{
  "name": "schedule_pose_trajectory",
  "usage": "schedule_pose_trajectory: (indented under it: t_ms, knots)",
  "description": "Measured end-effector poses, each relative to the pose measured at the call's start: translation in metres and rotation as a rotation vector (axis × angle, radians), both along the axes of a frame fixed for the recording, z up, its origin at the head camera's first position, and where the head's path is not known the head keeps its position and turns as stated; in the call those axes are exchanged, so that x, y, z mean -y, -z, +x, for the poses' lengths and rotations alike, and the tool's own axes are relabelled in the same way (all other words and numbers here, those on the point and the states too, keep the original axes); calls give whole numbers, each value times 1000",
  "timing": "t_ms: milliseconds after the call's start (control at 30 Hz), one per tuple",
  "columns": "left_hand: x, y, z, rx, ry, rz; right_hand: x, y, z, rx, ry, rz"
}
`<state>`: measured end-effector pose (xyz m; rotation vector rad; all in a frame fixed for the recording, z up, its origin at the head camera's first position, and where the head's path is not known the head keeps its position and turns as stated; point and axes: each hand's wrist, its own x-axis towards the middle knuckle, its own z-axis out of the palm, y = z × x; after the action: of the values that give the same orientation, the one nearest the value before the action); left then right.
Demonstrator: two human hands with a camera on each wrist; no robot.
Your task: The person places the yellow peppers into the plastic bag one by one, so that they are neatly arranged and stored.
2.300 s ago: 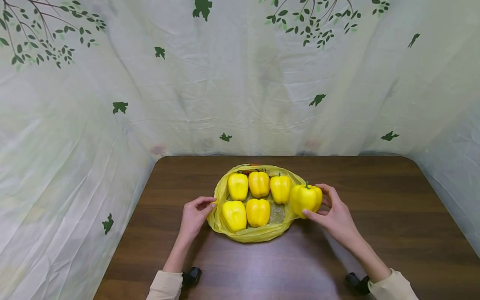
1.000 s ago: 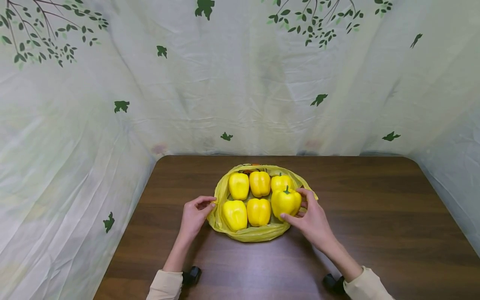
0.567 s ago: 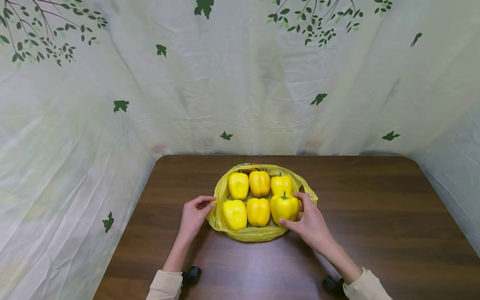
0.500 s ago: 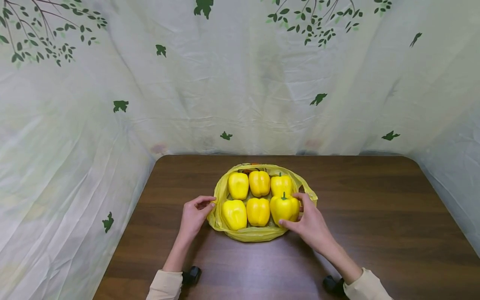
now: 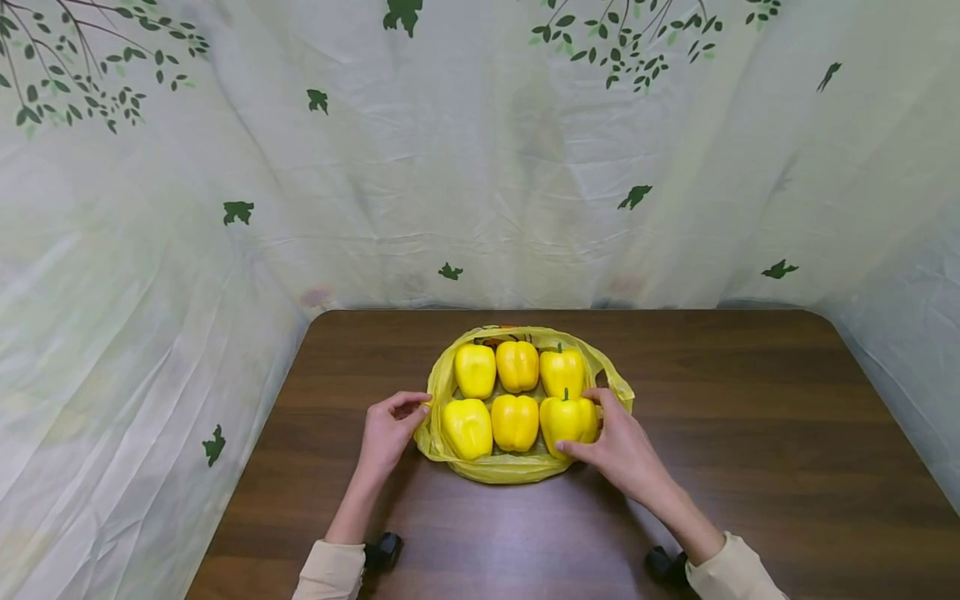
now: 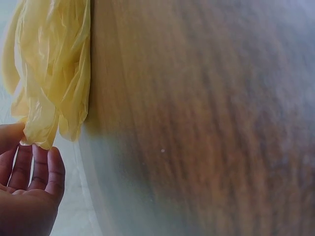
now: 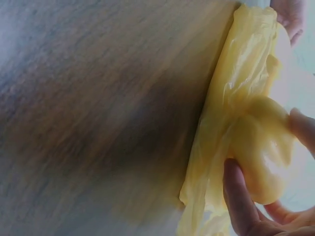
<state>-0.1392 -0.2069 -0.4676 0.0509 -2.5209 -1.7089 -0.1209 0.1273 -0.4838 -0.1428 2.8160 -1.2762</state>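
A yellow plastic bag lies spread on the table with its mouth rolled wide. Several yellow bell peppers sit inside it in two rows. My left hand pinches the bag's left rim between thumb and fingers; the left wrist view shows the crumpled bag edge at the fingertips. My right hand grips a yellow bell pepper at the front right of the bag, thumb on its near side. In the right wrist view this pepper stands partly above the bag's rim.
The brown wooden table extends on all sides of the bag. Behind it hangs a pale cloth printed with green leaves. A black wrist camera is on each wrist, by the beige sleeves.
My right hand has carried its pepper leftward from over the bag's right rim, then lowered it into the front right spot. My left hand has stayed on the rim.
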Motion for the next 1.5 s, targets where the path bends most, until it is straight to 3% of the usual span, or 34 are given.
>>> schedule_pose_trajectory:
  t_ms: [267, 500, 833, 1067, 1500]
  knots:
    - [1, 1, 0, -9, 0, 1, 3, 4, -5, 13, 5, 38]
    - [14, 41, -14, -42, -26, -9, 3, 7, -8, 9, -11, 35]
    - [13, 37, -14, -15, -24, 34, 4, 7, -7, 18, 23, -26]
    - [3, 7, -4, 2, 6, 37, 4, 8, -8, -20, 12, -10]
    - [3, 7, -4, 9, 4, 46, 12, 5, -13, -37, 17, 50]
